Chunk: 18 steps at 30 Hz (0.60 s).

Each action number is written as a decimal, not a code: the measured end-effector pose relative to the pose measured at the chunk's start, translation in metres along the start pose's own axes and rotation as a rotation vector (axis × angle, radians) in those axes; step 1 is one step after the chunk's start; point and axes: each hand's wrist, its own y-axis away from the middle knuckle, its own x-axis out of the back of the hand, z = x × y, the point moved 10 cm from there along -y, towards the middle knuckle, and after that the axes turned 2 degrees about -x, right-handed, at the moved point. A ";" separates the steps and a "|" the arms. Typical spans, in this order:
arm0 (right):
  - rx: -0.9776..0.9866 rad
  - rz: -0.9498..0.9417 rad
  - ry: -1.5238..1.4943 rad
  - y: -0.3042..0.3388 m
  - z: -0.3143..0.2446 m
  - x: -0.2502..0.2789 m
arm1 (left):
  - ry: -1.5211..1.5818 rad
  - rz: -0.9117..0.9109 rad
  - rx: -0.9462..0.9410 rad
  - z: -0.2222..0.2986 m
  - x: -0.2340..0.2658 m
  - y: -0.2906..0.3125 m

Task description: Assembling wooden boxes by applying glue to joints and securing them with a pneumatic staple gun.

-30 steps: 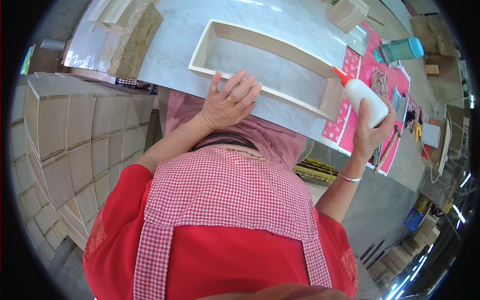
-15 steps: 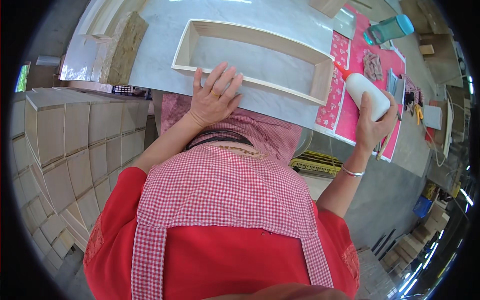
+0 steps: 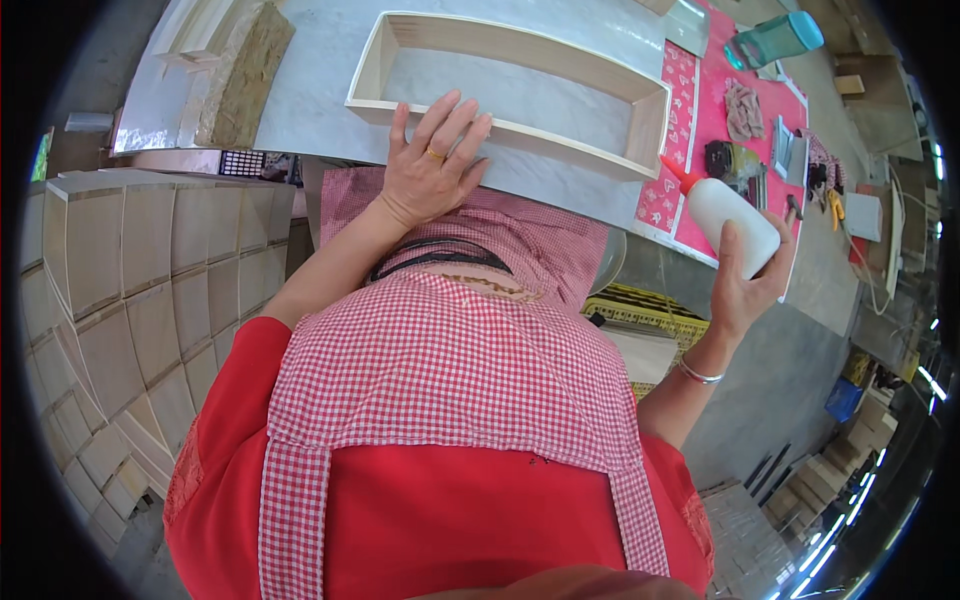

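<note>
A long, shallow wooden frame [image 3: 520, 133] of pale wood lies on the grey marbled table, and the tabletop shows through inside it. My left hand [image 3: 432, 165] rests on its near side at the left, fingers stretched out and apart over the edge. In my right hand [image 3: 750, 275] is a white glue bottle [image 3: 727, 222] with a red nozzle. The bottle is tilted, its nozzle pointing up and left to the frame's near right corner. Whether the tip touches the wood I cannot tell.
At the left of the table stand a rough wooden block [image 3: 245, 80] and pale wood pieces. On the pink mat [image 3: 690, 225] at the right lie a crumpled cloth [image 3: 743, 110] and a teal bottle [image 3: 775, 42]. Stacked wooden boxes [image 3: 150, 240] fill the left side; a yellow crate [image 3: 650, 315] sits below the table.
My right hand and the glue bottle have moved slightly down, and the nozzle is now lower along the frame's right end. My left hand keeps its place on the frame.
</note>
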 end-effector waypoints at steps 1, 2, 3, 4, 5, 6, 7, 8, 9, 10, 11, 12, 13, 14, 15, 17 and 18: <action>0.010 -0.001 0.010 0.002 -0.003 0.002 | -0.001 0.000 -0.005 0.000 0.000 -0.001; 0.013 -0.002 0.013 0.004 -0.006 0.003 | -0.004 0.000 -0.010 0.000 0.001 -0.001; -0.002 -0.011 -0.002 0.006 -0.006 0.002 | -0.008 0.000 -0.013 0.000 0.002 -0.001; -0.017 -0.021 -0.020 0.007 -0.007 0.000 | -0.011 0.001 -0.008 -0.001 0.005 -0.001; -0.030 -0.033 -0.039 0.007 -0.007 -0.002 | -0.004 -0.015 0.003 -0.001 0.007 -0.002; -0.022 -0.043 -0.046 0.008 -0.011 -0.004 | -0.001 -0.031 0.016 -0.001 0.009 -0.002; -0.114 -0.030 -0.143 0.010 -0.006 -0.011 | -0.007 -0.052 0.029 -0.004 0.011 0.001; -0.206 -0.023 -0.244 0.012 -0.003 -0.021 | -0.031 -0.057 0.042 -0.002 0.012 0.003; -0.298 -0.023 -0.346 0.014 0.000 -0.034 | 0.040 -0.063 0.038 0.007 0.010 0.004; -0.295 -0.053 -0.379 0.015 -0.009 -0.054 | 0.100 -0.075 0.038 0.010 0.010 0.005; -0.291 -0.097 -0.452 0.016 -0.023 -0.077 | 0.100 -0.066 0.012 0.016 0.013 0.004; -0.285 -0.141 -0.520 0.018 -0.037 -0.096 | 0.105 -0.054 -0.013 0.023 0.014 0.003; -0.280 -0.185 -0.587 0.021 -0.053 -0.116 | 0.072 -0.064 0.008 0.019 0.015 0.006; -0.277 -0.208 -0.605 0.023 -0.067 -0.133 | 0.084 -0.052 0.003 0.020 0.016 0.006; -0.237 -0.287 -0.574 0.023 -0.084 -0.155 | 0.101 -0.036 -0.004 0.022 0.015 0.007; -0.189 -0.381 -0.548 0.024 -0.105 -0.192 | 0.105 -0.022 0.003 0.021 0.015 0.012; -0.128 -0.388 -0.554 0.023 -0.115 -0.204 | 0.106 -0.023 0.002 0.021 0.015 0.013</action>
